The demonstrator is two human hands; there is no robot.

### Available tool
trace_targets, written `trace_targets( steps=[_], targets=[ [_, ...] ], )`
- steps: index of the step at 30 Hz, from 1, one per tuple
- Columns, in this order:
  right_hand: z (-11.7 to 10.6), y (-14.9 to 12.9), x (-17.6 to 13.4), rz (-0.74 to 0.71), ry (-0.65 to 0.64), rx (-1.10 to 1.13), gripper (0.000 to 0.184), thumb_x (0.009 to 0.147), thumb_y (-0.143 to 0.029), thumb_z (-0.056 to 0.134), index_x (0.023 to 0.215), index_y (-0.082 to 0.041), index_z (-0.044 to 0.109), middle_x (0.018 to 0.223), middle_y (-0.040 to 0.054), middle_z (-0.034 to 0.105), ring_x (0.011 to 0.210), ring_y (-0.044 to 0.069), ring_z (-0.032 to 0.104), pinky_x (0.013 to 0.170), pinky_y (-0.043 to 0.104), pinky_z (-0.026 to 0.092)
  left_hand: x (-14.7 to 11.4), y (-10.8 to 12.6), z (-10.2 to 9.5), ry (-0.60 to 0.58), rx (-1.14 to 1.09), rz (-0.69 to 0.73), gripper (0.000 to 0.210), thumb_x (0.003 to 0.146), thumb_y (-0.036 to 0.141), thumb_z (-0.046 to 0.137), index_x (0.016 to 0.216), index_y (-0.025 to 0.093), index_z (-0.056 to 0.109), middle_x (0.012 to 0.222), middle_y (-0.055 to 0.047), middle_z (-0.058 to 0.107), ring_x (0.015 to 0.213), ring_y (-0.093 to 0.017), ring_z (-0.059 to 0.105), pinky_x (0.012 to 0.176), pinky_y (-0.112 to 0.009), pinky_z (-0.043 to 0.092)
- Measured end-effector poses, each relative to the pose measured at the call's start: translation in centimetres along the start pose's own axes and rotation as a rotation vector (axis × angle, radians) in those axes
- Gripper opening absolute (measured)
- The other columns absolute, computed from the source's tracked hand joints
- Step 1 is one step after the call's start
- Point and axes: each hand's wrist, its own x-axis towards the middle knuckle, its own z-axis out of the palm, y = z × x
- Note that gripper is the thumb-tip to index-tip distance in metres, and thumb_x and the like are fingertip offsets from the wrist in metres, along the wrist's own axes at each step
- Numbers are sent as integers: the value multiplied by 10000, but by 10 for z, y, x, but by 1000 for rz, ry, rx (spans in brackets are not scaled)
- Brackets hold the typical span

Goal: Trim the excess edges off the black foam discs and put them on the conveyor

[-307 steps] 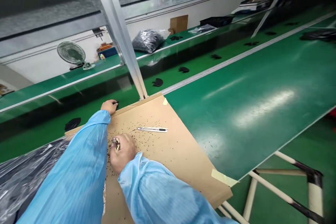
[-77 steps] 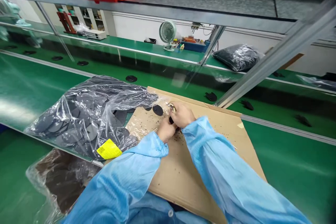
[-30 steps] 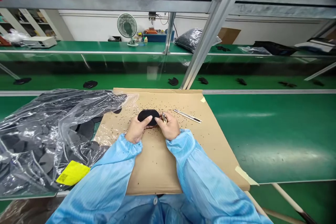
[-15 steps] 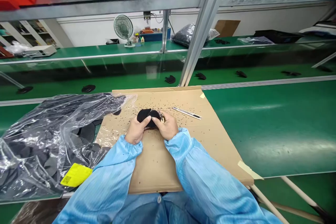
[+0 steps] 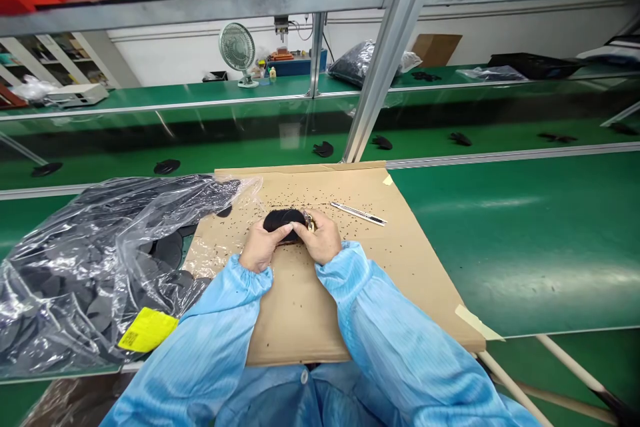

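Over the cardboard sheet, my left hand is closed on the left side of a black rounded pad. My right hand pinches the pad's right side, and the two thumbs meet at its near edge. By the right fingers shows a small shiny, gold-toned thing, partly hidden; its kind is unclear. Black crumbs lie scattered around the hands. To the right rests a slim utility knife, touched by neither hand.
At left, a clear plastic bag full of black pads overlaps the cardboard and carries a yellow label. A metal post rises behind the board. Black pieces, including one pad, lie along the green belt beyond.
The black pieces between my hands, seen earlier as two overlapping round shapes, now line up more as one form. Both hands keep their grip, and the view has shifted slightly.
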Motion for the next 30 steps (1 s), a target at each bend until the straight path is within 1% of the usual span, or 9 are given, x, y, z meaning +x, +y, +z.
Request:
trace_targets(
  steps=[6,9,12,15,19,22,27,30],
  targets=[
    [-1,1,0,1,-27,20,232,783,-361,642,945,-201,686,915,64,663,882,225,600,823,366,475,-2,4,2,-2,-47,-22,473,555,247,855,978,124,683,995,-95,704,931,-230,651,917,-412,497],
    [-2,0,1,65,-99,159,274,787,-391,638,967,-189,680,907,56,671,861,216,610,809,353,478,-3,7,2,-7,-83,-71,485,530,249,866,963,131,681,985,-93,704,911,-241,655,873,-418,516],
    [-3,-2,1,141,-139,313,309,753,-407,670,953,-171,672,852,40,671,789,194,611,770,327,483,-3,8,1,-44,-91,-68,464,545,249,860,956,123,684,984,-98,702,936,-241,649,912,-410,498],
    [-1,-2,1,166,-103,367,328,708,-422,712,910,-167,666,836,34,662,765,182,600,758,312,480,-2,6,0,-52,-56,-32,439,577,246,845,966,119,687,1001,-99,698,969,-231,639,962,-393,469],
    [0,-4,0,192,-58,343,318,672,-408,734,877,-176,664,842,33,656,761,176,589,751,304,471,-1,2,-3,-42,-3,-4,431,589,245,838,977,132,689,1010,-91,699,954,-220,640,954,-390,473],
    [-2,-8,0,239,-49,373,290,641,-380,741,829,-179,648,776,13,633,700,156,559,702,287,458,-2,1,-4,-61,40,23,403,599,243,830,961,131,693,1019,-95,699,957,-226,639,946,-395,480],
    [-3,-15,0,250,-26,377,257,616,-364,737,743,-180,611,639,-28,553,593,116,474,583,241,408,-5,3,0,-95,46,35,367,602,255,825,919,126,694,1000,-101,699,973,-241,635,952,-416,477],
    [-1,-11,0,251,-4,358,270,627,-391,735,746,-181,614,635,-30,554,583,116,482,577,240,419,-6,4,3,-106,23,20,395,596,253,829,936,121,680,1025,-103,688,999,-240,625,961,-402,469]
  ],
)
